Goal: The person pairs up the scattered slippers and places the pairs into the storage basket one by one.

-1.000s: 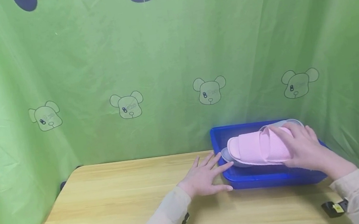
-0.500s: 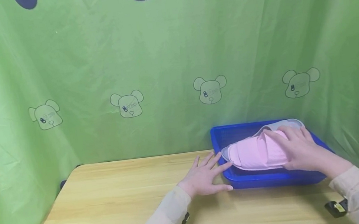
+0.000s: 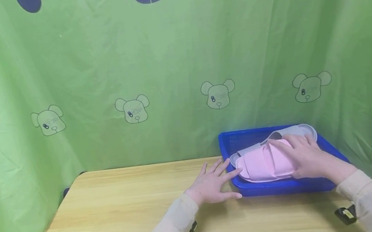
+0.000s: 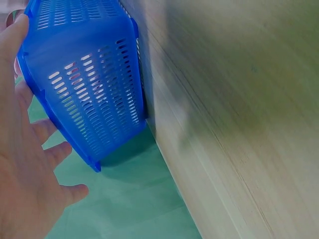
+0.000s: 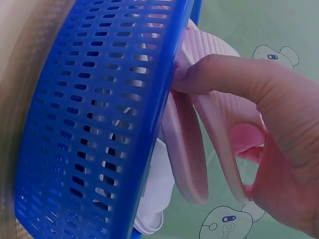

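My right hand point(image 3: 311, 158) grips a pink slipper point(image 3: 256, 166) over the blue plastic basket point(image 3: 275, 189) at the right of the table. In the right wrist view the thumb lies against the pink ribbed upper point(image 5: 219, 99) near the rim, the other fingers behind it. Whether one or two pink slippers are there, I cannot tell. Behind the pink one, a grey slipper point(image 3: 301, 131) lies in the basket, partly covered. My left hand point(image 3: 212, 185) has its fingers spread, their tips at the basket's left rim.
The wooden table point(image 3: 124, 212) extends to the left of the basket. A green curtain point(image 3: 164, 56) with bear drawings hangs close behind and on both sides. Small black pieces of the wrist gear point(image 3: 345, 215) show by the forearms.
The pink slipper has moved down and toward the basket's near side with my right hand. More of the grey slipper now shows behind it. My left hand has stayed in place.
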Motion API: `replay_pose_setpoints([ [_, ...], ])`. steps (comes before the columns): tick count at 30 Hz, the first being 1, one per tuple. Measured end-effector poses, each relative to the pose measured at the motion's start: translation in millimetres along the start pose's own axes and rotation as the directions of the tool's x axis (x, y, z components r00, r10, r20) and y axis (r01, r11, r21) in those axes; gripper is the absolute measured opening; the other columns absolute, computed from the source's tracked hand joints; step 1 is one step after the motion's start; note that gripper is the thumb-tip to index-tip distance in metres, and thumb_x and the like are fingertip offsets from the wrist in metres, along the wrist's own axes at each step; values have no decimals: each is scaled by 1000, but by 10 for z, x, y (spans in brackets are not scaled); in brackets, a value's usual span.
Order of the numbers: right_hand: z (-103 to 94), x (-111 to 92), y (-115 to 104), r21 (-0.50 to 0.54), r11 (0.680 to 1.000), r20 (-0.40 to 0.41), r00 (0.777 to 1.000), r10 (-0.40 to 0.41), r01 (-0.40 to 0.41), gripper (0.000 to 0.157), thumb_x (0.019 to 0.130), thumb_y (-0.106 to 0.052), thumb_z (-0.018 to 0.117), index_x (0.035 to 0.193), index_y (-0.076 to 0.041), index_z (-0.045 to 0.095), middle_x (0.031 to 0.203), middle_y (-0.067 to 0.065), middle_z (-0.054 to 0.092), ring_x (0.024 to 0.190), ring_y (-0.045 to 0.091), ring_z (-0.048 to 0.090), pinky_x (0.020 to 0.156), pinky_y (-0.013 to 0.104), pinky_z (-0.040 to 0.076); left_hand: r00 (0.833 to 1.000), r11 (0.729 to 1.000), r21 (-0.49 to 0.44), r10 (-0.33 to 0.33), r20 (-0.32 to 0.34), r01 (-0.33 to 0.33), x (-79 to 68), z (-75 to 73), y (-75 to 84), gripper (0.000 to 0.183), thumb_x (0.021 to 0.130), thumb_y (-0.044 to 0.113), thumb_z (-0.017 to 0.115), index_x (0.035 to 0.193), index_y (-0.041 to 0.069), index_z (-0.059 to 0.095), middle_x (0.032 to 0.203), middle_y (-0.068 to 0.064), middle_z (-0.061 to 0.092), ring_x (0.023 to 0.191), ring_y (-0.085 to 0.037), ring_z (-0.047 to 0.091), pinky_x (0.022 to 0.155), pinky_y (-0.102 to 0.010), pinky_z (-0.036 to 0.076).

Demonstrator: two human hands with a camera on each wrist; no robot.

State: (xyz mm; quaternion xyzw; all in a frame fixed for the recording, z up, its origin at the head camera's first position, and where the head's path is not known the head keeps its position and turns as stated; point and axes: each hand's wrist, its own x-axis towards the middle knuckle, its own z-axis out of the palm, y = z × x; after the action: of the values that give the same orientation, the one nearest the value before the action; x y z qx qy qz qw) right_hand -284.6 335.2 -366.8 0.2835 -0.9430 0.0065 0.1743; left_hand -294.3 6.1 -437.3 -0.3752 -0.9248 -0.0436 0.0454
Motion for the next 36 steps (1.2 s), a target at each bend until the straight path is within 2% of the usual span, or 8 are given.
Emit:
replay_pose_setpoints([
  [12, 77, 3, -9, -41, 999, 27, 1000, 4, -3, 113, 41, -21, 89, 144, -17, 41, 128, 19, 50, 116, 44, 46, 96, 74, 29, 1000, 1000, -3, -1, -4, 1, 10, 42, 0, 76, 86, 81, 34, 149, 55, 2, 165, 7, -1, 153, -23, 7, 120, -61, 11],
  [22, 92, 39, -10, -49, 998, 33, 999, -29, 31, 114, 40, -23, 91, 143, -19, 42, 132, 20, 50, 117, 45, 48, 95, 77, 30, 1000, 1000, 7, -3, -14, 3, 16, 57, -15, 75, 86, 82, 33, 149, 55, 1, 165, 8, -3, 153, -22, 6, 120, -60, 11],
  [27, 91, 60, -19, -77, 996, 35, 998, -50, 52, 115, 39, -23, 90, 144, -20, 42, 133, 17, 52, 117, 43, 50, 96, 75, 33, 1000, 1000, 11, -4, -17, 4, 23, 64, -20, 75, 86, 82, 33, 149, 54, 3, 165, 7, -3, 153, -22, 5, 120, -60, 12],
  [31, 96, 73, -24, -100, 994, 54, 997, -48, 53, 115, 41, -28, 90, 145, -21, 42, 135, 15, 53, 120, 40, 51, 98, 73, 33, 1000, 1000, 9, -2, -18, 2, 23, 62, -19, 76, 86, 81, 33, 150, 53, 6, 165, 7, -3, 153, -23, 6, 120, -60, 12],
  [36, 108, 95, -21, -131, 990, 58, 997, -53, 61, 115, 43, -37, 92, 145, -22, 42, 135, 13, 54, 116, 40, 54, 94, 72, 38, 1000, 1000, 14, -3, -19, 4, 24, 59, -20, 76, 86, 81, 33, 151, 52, 6, 165, 7, -3, 153, -23, 7, 120, -60, 13],
])
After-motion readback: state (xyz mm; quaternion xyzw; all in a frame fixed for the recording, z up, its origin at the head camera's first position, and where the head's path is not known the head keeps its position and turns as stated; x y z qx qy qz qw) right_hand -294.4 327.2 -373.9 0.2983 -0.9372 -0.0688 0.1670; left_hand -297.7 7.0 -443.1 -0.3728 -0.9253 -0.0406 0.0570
